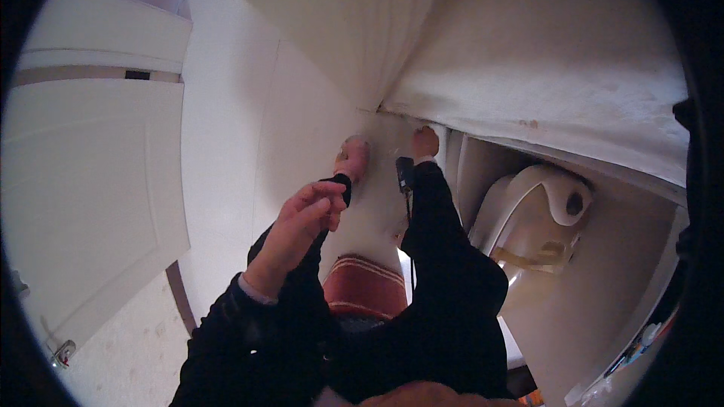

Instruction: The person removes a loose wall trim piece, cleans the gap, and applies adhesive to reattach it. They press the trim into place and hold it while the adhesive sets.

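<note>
My left hand (302, 218) is held in front of my black-trousered legs. Its fingers are loosely bent with the thumb alongside, and I see nothing in them. Only a strip of skin, seemingly my right hand (426, 394), shows at the lower edge; its fingers are hidden. Below the left hand, a foot (353, 158) stands on the pale floor. The other foot (426, 142) is farther right, by the wall's base. Between my legs lies a small black box-shaped device (405, 173) with a dark cable.
A red mat with pale stripes (366, 286) lies behind my feet. On the right, a cream moulded plastic thing with a round dark hole (539, 196) sits in a recess. White cabinet doors (98, 181) stand at the left. A pale wall (543, 53) rises ahead.
</note>
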Available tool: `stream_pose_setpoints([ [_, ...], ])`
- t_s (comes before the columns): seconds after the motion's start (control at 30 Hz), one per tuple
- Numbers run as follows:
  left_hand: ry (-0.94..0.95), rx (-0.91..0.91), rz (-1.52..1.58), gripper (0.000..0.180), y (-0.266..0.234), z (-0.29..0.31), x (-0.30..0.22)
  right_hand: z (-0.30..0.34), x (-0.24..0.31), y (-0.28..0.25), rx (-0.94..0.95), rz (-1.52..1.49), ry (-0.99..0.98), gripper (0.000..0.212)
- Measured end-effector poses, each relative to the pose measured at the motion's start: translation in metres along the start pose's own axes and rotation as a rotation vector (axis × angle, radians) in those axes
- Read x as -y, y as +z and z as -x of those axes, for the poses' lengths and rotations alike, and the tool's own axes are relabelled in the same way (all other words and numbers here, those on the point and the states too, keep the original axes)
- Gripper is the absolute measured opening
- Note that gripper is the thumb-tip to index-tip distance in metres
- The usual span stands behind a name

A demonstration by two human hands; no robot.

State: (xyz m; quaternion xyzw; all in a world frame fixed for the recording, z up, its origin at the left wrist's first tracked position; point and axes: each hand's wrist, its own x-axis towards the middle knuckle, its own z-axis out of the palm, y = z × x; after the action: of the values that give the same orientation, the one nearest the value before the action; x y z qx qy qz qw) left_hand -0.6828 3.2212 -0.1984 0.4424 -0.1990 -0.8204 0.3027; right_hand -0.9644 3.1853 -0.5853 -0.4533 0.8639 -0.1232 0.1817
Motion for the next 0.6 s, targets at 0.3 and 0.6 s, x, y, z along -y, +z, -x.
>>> stream_pose_setpoints([
  [0.3, 0.008, 0.034, 0.05, 0.031, -0.002, 0.001, -0.004, 0.025, -0.048, -0.03, 0.266, 0.369, 0.014, 0.021],
  [0.6, 0.119, 0.08, -0.262, 0.039, 0.023, -0.014, 0.014, 0.072, 0.031, -0.096, 0.541, -0.361, -0.361, 0.028],
])
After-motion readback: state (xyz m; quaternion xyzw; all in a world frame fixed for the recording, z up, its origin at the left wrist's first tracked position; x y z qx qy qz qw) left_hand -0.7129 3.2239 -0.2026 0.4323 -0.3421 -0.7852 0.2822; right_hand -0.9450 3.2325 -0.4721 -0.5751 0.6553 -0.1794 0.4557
